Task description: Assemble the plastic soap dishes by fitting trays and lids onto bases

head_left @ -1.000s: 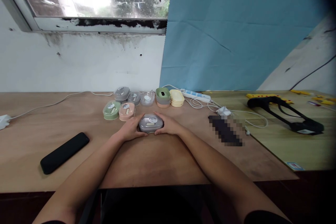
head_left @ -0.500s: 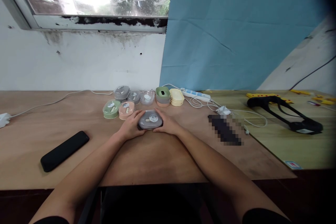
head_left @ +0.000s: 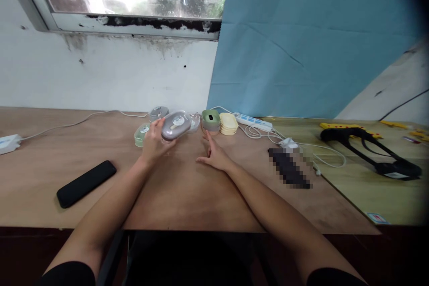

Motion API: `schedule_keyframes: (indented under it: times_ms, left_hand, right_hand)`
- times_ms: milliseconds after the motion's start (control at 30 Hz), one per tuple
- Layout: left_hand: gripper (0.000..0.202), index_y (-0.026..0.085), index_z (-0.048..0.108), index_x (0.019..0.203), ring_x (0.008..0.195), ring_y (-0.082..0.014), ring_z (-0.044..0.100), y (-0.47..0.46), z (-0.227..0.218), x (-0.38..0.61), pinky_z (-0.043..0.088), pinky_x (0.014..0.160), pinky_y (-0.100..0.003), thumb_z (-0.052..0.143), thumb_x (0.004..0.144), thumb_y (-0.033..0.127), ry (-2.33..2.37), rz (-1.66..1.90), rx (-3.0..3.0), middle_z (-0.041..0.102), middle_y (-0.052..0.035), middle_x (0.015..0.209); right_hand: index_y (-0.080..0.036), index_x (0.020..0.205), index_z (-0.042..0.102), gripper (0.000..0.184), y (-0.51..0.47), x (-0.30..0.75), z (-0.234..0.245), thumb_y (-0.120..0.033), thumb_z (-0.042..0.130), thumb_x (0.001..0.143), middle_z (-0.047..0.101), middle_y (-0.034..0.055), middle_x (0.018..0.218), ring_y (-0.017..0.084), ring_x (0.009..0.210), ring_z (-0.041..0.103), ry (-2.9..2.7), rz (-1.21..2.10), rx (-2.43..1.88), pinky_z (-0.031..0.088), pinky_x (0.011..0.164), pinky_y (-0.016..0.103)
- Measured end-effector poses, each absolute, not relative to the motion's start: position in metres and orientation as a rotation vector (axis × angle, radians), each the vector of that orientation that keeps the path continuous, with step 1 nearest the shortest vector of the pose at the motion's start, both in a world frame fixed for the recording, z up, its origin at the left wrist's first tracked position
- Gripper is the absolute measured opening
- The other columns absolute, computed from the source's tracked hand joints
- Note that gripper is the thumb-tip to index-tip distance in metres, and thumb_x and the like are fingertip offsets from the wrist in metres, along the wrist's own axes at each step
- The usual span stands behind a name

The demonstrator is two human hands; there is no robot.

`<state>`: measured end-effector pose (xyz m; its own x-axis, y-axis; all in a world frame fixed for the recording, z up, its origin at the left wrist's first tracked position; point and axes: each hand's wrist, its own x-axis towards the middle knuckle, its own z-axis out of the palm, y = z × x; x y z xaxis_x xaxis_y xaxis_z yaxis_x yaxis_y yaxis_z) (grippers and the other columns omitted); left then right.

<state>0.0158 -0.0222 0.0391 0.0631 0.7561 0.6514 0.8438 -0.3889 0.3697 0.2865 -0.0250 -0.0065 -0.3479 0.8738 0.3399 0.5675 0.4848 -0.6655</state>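
My left hand (head_left: pixel 153 142) grips a grey oval box with a clear lid and a round sticker (head_left: pixel 176 125), lifted above the wooden table (head_left: pixel 174 187) and tilted. My right hand (head_left: pixel 212 155) lies open on the table just right of it, fingers stretched forward, holding nothing. Behind the lifted box stand more small oval boxes: a green one (head_left: pixel 140 133), a grey one (head_left: pixel 158 112) and a clear one (head_left: pixel 194 122), partly hidden. A green-and-grey stacked box (head_left: pixel 211 121) and stacked yellow trays (head_left: pixel 229 124) sit to their right.
A black phone (head_left: pixel 86 183) lies at the left. A white power strip (head_left: pixel 254 121) with cables lies at the back. A blurred dark object (head_left: pixel 290 168) sits to the right. A black-and-yellow tool (head_left: pixel 368 149) rests on the adjoining lighter table. A white adapter (head_left: pixel 8 143) is far left.
Both hands were on the grey box on the table. Now my left hand alone has lifted it up and to the left, and my right hand has let go and lies flat.
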Motion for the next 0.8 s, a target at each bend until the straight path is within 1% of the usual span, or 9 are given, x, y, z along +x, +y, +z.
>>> schedule_keyframes:
  times_ms: [67,167,300,400,533,700,800]
  left_hand:
    - [0.086,0.019,0.029,0.145,0.125,-0.0322,0.047,-0.012,0.05,0.016,0.044,0.099,-0.038,0.065,0.074,0.051,-1.808,-1.239,-2.086,0.039,-0.0143,0.144]
    - [0.086,0.018,0.032,0.143,0.118,-0.0313,0.053,0.008,0.063,0.021,0.046,0.094,-0.037,0.063,0.074,0.058,-1.988,-1.134,-2.015,0.041,-0.0151,0.142]
    - [0.084,0.02,0.037,0.139,0.115,-0.0332,0.054,0.04,0.067,0.031,0.046,0.092,-0.04,0.06,0.073,0.064,-2.122,-1.018,-1.984,0.045,-0.0161,0.136]
    - [0.083,0.02,0.041,0.136,0.111,-0.0343,0.056,0.058,0.065,0.036,0.046,0.089,-0.043,0.06,0.07,0.067,-2.19,-0.969,-1.947,0.048,-0.0167,0.132]
    - [0.083,0.018,0.046,0.13,0.109,-0.0368,0.055,0.07,0.06,0.044,0.044,0.091,-0.048,0.061,0.067,0.07,-2.206,-0.875,-1.909,0.05,-0.0193,0.129]
    - [0.079,0.014,0.051,0.123,0.113,-0.0391,0.051,0.075,0.053,0.053,0.038,0.095,-0.053,0.059,0.069,0.071,-2.198,-0.778,-1.828,0.055,-0.0226,0.123]
    - [0.077,0.011,0.054,0.119,0.116,-0.041,0.048,0.081,0.047,0.055,0.035,0.096,-0.053,0.058,0.07,0.07,-2.175,-0.746,-1.776,0.056,-0.0245,0.122]
  right_hand:
    - [-0.025,0.153,-0.001,0.12,-0.025,0.286,-0.007,-0.046,0.079,0.066,0.034,0.0186,0.15,0.031,0.124,0.05,-2.065,0.579,-1.188,0.039,0.104,0.049]
    - [-0.026,0.153,0.002,0.113,-0.026,0.286,-0.007,-0.043,0.076,0.07,0.038,0.0174,0.147,0.03,0.123,0.051,-2.073,0.575,-1.194,0.039,0.103,0.049]
    - [-0.026,0.153,0.002,0.107,-0.026,0.287,-0.007,-0.039,0.073,0.074,0.04,0.0162,0.145,0.028,0.119,0.053,-2.084,0.569,-1.2,0.04,0.102,0.049]
    - [-0.025,0.153,0.004,0.104,-0.026,0.287,-0.007,-0.038,0.072,0.075,0.041,0.0156,0.145,0.028,0.12,0.052,-2.104,0.555,-1.214,0.041,0.102,0.048]
    - [-0.023,0.153,0.009,0.1,-0.026,0.288,-0.008,-0.039,0.071,0.076,0.042,0.0163,0.144,0.028,0.12,0.052,-2.118,0.535,-1.215,0.041,0.101,0.047]
    - [-0.023,0.152,0.015,0.095,-0.026,0.288,-0.01,-0.039,0.07,0.077,0.043,0.0166,0.143,0.027,0.117,0.054,-2.123,0.525,-1.197,0.042,0.101,0.048]
    - [-0.024,0.152,0.017,0.093,-0.025,0.289,-0.011,-0.039,0.07,0.077,0.043,0.0163,0.143,0.028,0.116,0.055,-2.123,0.517,-1.183,0.042,0.1,0.048]
